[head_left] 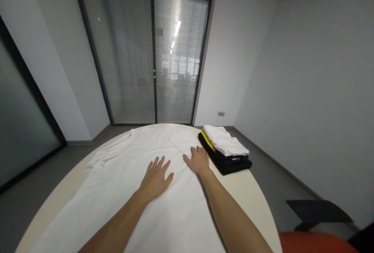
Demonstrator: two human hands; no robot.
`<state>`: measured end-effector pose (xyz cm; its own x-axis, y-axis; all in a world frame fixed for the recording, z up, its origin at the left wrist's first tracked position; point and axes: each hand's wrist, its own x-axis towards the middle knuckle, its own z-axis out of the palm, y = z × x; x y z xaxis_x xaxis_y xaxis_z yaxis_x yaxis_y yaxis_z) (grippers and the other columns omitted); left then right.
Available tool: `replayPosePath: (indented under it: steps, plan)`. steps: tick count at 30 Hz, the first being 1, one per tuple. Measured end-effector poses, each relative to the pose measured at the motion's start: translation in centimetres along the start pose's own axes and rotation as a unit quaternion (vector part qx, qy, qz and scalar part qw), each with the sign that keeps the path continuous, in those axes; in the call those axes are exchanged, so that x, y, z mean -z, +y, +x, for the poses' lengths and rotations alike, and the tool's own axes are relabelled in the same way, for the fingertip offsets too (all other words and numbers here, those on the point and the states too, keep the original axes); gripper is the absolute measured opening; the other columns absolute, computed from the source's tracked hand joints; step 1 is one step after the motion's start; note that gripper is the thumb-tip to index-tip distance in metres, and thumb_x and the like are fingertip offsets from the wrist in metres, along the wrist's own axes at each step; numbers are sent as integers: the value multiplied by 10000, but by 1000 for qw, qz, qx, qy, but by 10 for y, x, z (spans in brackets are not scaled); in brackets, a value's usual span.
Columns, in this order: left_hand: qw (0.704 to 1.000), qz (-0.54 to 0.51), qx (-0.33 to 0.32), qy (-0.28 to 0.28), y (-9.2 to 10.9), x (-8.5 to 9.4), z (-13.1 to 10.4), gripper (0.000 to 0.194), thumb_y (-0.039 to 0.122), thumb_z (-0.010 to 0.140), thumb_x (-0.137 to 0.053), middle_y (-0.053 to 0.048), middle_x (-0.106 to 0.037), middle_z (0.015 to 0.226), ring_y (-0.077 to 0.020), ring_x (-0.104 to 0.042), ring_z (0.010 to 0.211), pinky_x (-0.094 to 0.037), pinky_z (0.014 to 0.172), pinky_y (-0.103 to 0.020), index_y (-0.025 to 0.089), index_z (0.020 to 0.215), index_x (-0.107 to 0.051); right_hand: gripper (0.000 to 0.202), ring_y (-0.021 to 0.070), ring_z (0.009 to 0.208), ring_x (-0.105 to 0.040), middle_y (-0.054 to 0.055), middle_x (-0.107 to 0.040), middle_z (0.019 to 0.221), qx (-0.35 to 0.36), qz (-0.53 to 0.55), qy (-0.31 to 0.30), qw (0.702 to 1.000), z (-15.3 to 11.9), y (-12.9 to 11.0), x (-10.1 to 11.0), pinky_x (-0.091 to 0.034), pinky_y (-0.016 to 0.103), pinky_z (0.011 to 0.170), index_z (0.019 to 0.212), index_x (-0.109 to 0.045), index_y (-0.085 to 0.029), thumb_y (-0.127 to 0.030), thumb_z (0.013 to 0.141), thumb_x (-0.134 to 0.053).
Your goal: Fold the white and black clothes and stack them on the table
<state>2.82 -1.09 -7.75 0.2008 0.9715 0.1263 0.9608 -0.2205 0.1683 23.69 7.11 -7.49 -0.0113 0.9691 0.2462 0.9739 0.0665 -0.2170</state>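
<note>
A white T-shirt [117,190] lies spread over the round table, one sleeve reaching out at the far left. My left hand [156,179] rests flat on the middle of the shirt, fingers spread. Farther up, near the shirt's right edge, my right hand [198,161] is laid on the cloth, its fingers apart and slightly bent. A thin dark line, perhaps a crease or a thread, runs from near my right thumb toward the far side. Neither hand grips anything. The shirt's near end runs out of the picture, and my right forearm covers part of its right edge.
Just right of my right hand stands a stack of folded clothes [224,148], white on top with yellow and black below. The pale table [248,194] has a curved edge. An orange chair [315,241] with a black armrest [320,211] is at the lower right. Glass doors stand beyond.
</note>
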Motion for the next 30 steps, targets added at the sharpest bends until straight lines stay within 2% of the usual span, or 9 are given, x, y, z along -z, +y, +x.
replayPosePath:
  steps: [5, 8, 12, 15, 18, 21, 23, 26, 30]
  plan:
    - [1000, -3, 2, -4, 0, 1, 0, 614, 517, 968, -380, -91, -278, 1619, -330, -193, 1503, -168, 1210, -505, 234, 1512, -409, 617, 353, 1356, -372, 175, -478, 1462, 16, 5, 17, 1000, 1, 1, 5, -236, 475, 1104, 1294, -596, -175, -609, 858, -546]
    - [1000, -4, 1, -6, 1, 2, 0, 608, 511, 969, -380, -83, -280, 1618, -321, -188, 1506, -169, 1210, -504, 241, 1513, -406, 444, 320, 1344, -401, 141, -586, 1355, 53, 10, 31, 998, 1, -2, 8, -232, 426, 1115, 1162, -663, -189, -519, 888, -547]
    - [1000, -1, 6, -6, 2, 4, -1, 608, 506, 966, -387, -81, -289, 1616, -325, -196, 1503, -170, 1210, -502, 237, 1510, -413, 323, 239, 1083, -595, 111, -710, 1064, 73, 25, 6, 997, 3, -7, 11, -358, 326, 988, 1079, -674, -190, -412, 941, -483]
    - [1000, -2, 4, -5, 2, 5, -1, 605, 499, 968, -384, -86, -289, 1615, -326, -196, 1503, -176, 1209, -500, 231, 1509, -415, 321, 231, 980, -620, 109, -711, 1000, 56, 25, 4, 998, 4, -7, 12, -388, 327, 920, 1011, -676, -186, -417, 950, -462]
    - [1000, -3, 2, -6, 2, 5, -1, 608, 500, 968, -383, -88, -283, 1617, -323, -195, 1504, -172, 1211, -499, 227, 1510, -413, 360, 260, 1176, -547, 115, -685, 1146, 73, 34, 11, 997, 2, -5, 8, -323, 373, 1027, 1024, -673, -196, -445, 972, -419]
    - [1000, -2, 4, -1, 3, 3, -2, 608, 513, 961, -398, -87, -284, 1618, -327, -188, 1505, -167, 1209, -504, 249, 1509, -414, 440, 306, 1391, -355, 107, -502, 1465, 80, 35, -20, 996, 1, -1, 3, -186, 465, 1128, 1296, -581, -227, -469, 982, -392]
    - [1000, 0, 4, 1, 3, 2, -2, 611, 523, 953, -413, -86, -277, 1621, -336, -179, 1505, -161, 1208, -514, 272, 1510, -409, 506, 327, 1427, -293, 99, -397, 1552, 73, 28, -49, 996, 1, -1, 0, -130, 500, 1142, 1412, -493, -249, -486, 976, -394]
    - [1000, 1, 2, -5, 3, 3, -2, 619, 523, 952, -415, -87, -267, 1625, -337, -182, 1504, -153, 1210, -518, 275, 1518, -394, 485, 321, 1383, -338, 96, -457, 1500, 68, 18, -38, 997, 1, -2, 1, -117, 513, 1132, 1379, -523, -265, -490, 963, -419]
    - [1000, -4, 1, -7, 3, 4, -2, 610, 520, 958, -400, -88, -264, 1624, -338, -184, 1503, -154, 1210, -516, 272, 1515, -402, 420, 290, 1211, -473, 112, -596, 1310, 69, 7, -4, 998, -1, -6, 8, -197, 457, 1090, 1236, -616, -232, -489, 936, -474]
